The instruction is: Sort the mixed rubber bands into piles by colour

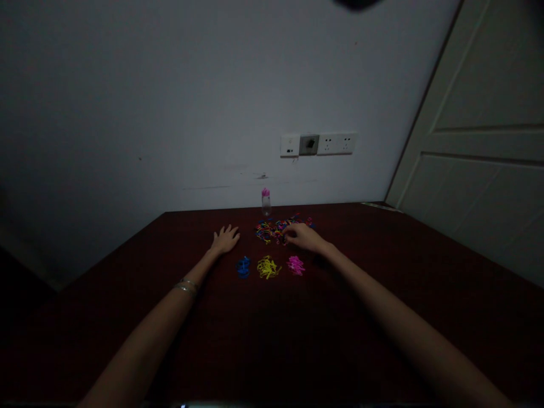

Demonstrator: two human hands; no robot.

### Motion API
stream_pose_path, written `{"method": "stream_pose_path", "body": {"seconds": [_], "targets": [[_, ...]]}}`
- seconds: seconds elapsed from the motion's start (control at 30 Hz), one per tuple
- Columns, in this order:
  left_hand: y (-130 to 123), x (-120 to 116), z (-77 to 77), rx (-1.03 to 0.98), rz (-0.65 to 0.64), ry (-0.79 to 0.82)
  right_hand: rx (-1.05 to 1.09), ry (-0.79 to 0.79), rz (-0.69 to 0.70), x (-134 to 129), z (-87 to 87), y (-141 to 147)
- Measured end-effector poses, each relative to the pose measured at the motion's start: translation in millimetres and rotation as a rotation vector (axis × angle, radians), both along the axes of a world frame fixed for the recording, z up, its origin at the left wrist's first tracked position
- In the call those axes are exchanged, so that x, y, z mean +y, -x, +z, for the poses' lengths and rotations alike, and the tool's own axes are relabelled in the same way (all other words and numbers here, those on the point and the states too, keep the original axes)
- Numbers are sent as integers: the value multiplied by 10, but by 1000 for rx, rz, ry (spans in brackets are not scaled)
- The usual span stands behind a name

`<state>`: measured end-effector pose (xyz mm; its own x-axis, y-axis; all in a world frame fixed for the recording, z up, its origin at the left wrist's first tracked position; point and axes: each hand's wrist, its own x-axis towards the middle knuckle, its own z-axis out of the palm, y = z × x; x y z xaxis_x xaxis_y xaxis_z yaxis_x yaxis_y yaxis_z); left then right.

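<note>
Partly hidden by right hand (303, 236): multicoloured pile (267, 230).

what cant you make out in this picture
Head view:
- whether the right hand grips a piece: too small, dim
- part of the multicoloured pile: behind that hand
- what the clear bottle holds, if anything: too small, dark
- dark shape: cut off by top edge

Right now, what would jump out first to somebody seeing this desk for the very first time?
Probably the three bright piles in a row between the forearms: blue at left, yellow in the middle, pink at right. Next, the mixed multicolored heap behind them, with the right hand at it.
</note>
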<state>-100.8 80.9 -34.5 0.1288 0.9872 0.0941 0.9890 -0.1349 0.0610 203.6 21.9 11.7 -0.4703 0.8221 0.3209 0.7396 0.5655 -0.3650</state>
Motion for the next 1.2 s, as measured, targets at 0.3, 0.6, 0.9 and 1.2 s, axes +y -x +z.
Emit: {"method": "stream_pose_path", "body": {"seconds": [0.3, 0.6, 0.9, 1.2], "targets": [[9, 20, -34, -1, -5, -14, -261, -54, -50, 125, -54, 508], [11, 36, -58, -22, -11, -24, -291, -67, -41, 161, -158, 597], [13, 33, -60, -22, -15, -30, -266, -105, -26, 139, -171, 585], [6, 55, -65, -20, 2, -15, -100, -112, -29, 137, -73, 473]]}}
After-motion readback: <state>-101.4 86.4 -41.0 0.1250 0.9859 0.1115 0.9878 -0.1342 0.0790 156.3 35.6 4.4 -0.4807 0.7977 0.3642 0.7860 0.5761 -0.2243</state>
